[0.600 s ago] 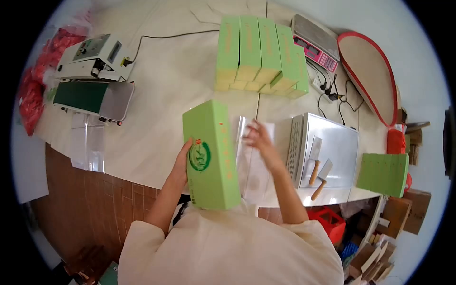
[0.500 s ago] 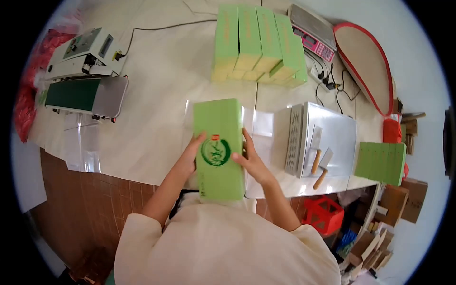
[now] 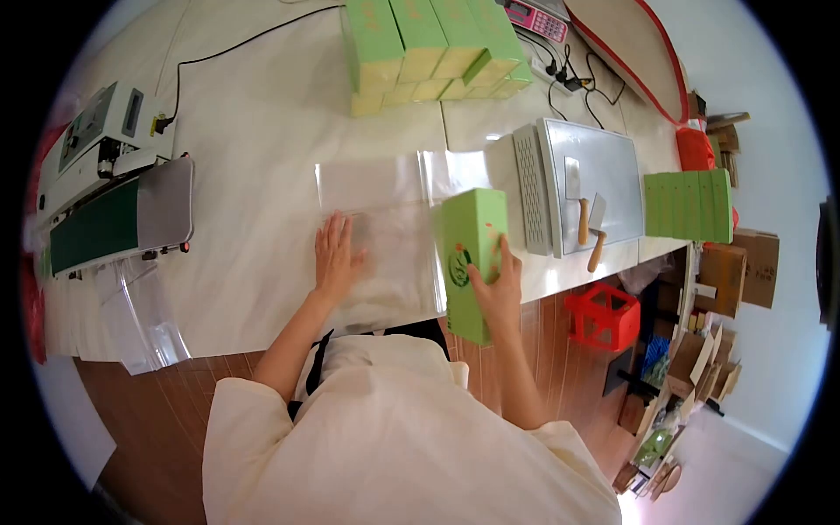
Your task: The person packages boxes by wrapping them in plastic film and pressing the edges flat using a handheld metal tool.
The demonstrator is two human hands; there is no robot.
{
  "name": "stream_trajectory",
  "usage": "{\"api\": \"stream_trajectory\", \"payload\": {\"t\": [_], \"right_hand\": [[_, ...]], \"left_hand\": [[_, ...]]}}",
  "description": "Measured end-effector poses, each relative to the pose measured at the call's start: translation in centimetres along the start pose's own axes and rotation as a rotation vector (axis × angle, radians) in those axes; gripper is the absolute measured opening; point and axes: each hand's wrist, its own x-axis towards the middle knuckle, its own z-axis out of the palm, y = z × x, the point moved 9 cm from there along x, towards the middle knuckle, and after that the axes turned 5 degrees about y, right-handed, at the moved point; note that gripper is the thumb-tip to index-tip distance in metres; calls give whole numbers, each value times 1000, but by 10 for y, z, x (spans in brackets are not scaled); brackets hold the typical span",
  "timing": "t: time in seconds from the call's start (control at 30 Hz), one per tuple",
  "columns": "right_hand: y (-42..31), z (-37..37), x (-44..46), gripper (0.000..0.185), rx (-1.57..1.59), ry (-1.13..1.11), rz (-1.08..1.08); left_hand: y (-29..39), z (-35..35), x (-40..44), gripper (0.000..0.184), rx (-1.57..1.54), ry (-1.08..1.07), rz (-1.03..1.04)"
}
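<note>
My right hand (image 3: 497, 289) grips a long green box (image 3: 464, 254) with a dark green round emblem, tilted on its side near the table's front edge. My left hand (image 3: 338, 254) lies with fingers spread at the left side of a clear plastic bag (image 3: 385, 254), which is flat on the table. More clear film (image 3: 455, 171) extends to the right, beside and behind the held box.
Stacked green boxes (image 3: 420, 48) stand at the back. A sealing machine (image 3: 114, 184) sits on the left. On the right are a metal-topped machine (image 3: 612, 149) with two wood-handled trowels, more green boxes (image 3: 687, 206), and a red plastic crate (image 3: 604, 315) below.
The green box has moved right and turned onto its side, now in my right hand only. My left hand has let go of it and moved onto the plastic bag. The view has shifted.
</note>
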Motion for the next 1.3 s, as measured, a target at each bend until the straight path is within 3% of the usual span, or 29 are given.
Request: {"api": "stream_trajectory", "payload": {"t": [0.17, 0.47, 0.9, 1.0, 1.07, 1.1, 1.17, 1.3], "right_hand": [[-50, 41, 2, 80, -11, 119, -270], [-72, 100, -1, 82, -201, 163, -336], [-71, 99, -2, 83, -266, 185, -342], [-68, 101, -1, 83, -271, 167, -317], [-68, 101, -2, 83, -267, 175, -320], [-69, 100, -3, 82, -267, 180, -322], [-69, 99, -2, 83, -261, 173, -313], [-68, 102, -2, 84, -287, 160, -302]], "left_hand": [[-12, 19, -8, 83, 75, -30, -20], [-34, 35, -14, 93, 110, -23, -61], [-4, 46, -12, 79, 243, 6, -1], [6, 46, -11, 76, 115, -25, 24], [12, 16, -14, 72, -322, 132, -102], [16, 15, -16, 72, -319, 131, -99], [-17, 9, -33, 67, -707, 329, -540], [-74, 46, -74, 52, -869, 214, -700]]}}
